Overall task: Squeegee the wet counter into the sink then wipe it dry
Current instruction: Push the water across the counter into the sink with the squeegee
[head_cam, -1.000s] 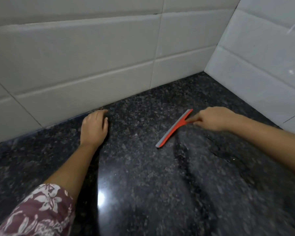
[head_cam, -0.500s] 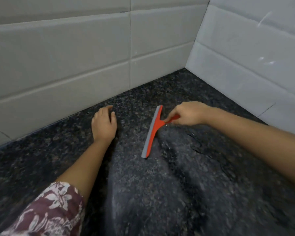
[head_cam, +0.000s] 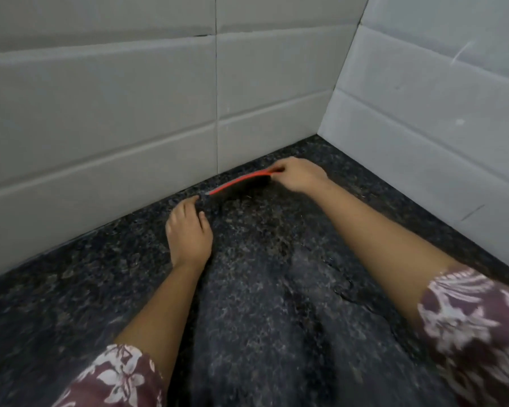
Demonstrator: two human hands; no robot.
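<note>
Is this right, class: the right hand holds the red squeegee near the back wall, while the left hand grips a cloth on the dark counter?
Not quite. In the head view the left hand holds no cloth; it rests bare on the counter. The rest stands: the right hand holds the red squeegee near the back wall.

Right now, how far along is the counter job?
Early. Done: nothing clearly finished; the counter shows wet streaks. In hand: the right hand holds the red squeegee at the back wall, and the left hand rests flat. Left: pulling water to the sink, unseen here, then wiping dry.
</note>
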